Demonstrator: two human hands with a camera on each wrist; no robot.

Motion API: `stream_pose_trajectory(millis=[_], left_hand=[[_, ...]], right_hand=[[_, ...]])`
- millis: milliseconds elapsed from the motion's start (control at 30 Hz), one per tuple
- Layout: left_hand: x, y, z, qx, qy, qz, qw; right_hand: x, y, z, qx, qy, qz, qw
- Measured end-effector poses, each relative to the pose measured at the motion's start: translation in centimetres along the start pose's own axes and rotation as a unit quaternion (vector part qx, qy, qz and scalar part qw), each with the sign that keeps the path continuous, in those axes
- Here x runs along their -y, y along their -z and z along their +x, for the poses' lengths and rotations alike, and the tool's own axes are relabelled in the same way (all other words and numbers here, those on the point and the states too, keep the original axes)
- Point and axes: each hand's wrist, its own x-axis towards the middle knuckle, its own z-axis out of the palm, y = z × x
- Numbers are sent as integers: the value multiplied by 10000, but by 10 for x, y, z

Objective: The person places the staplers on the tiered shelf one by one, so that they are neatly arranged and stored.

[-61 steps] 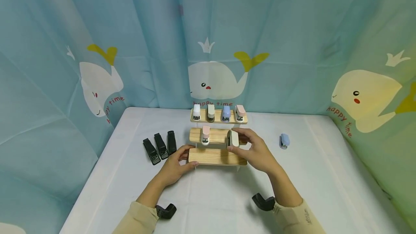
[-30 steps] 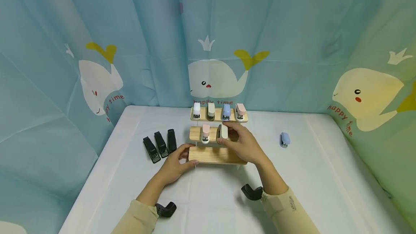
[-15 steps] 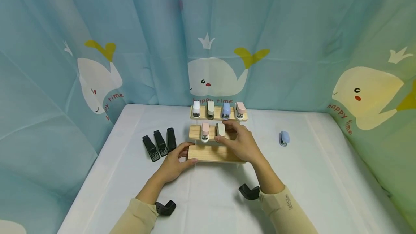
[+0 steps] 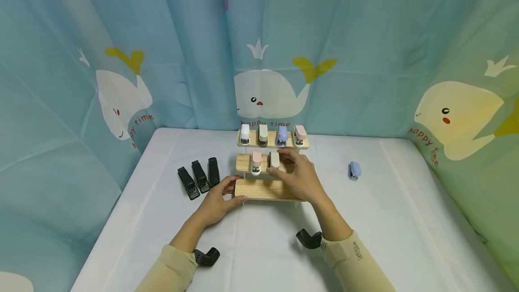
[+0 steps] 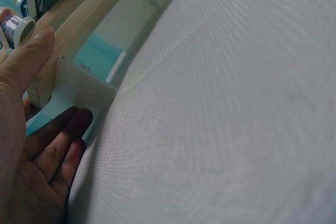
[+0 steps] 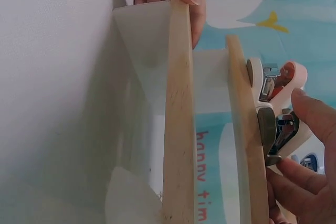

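In the head view, my right hand (image 4: 299, 175) holds a cream mini stapler (image 4: 274, 160) on the middle board of a three-tier wooden rack (image 4: 265, 189). This stapler stands just right of a pink stapler (image 4: 256, 161). The right wrist view shows the thumb and fingers around the cream stapler (image 6: 300, 132), its dark base on the board. At the rack's left end, my left hand (image 4: 215, 204) grips the bottom board. In the left wrist view, its thumb (image 5: 31, 59) lies on the board and its fingers are by the white side panel (image 5: 79, 85).
On the top board stand white (image 4: 245, 134), cream (image 4: 263, 134), blue (image 4: 282, 136) and pink (image 4: 300, 135) staplers. Three black staplers (image 4: 200, 176) lie left of the rack. A blue stapler (image 4: 354, 170) is on the white table (image 4: 389, 220) at right. A whale-print curtain (image 4: 344, 21) hangs behind.
My right hand has slid the cream stapler leftward along the middle board, from near its right end to beside the pink one. My left hand stays on the rack.
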Motion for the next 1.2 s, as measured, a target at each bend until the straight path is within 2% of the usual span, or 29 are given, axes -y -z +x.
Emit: stream_pose_trajectory(millis=[500,700,1033,1200], left_hand=[[-1,0,-1,-4,-61,3,10000],[-2,0,-1,-44,-119,42,9999],[-2,0,-1,-82,-65,26,9999],[-1,-1,-1,-49,-72,-19,10000]], right_hand=[[0,0,-1,15,-65,80,9999],[0,5,-3,170,-18,293,9994],[-5,17,-9,575,298,787,9948],[-8,24,-17,687,436,801,9935]])
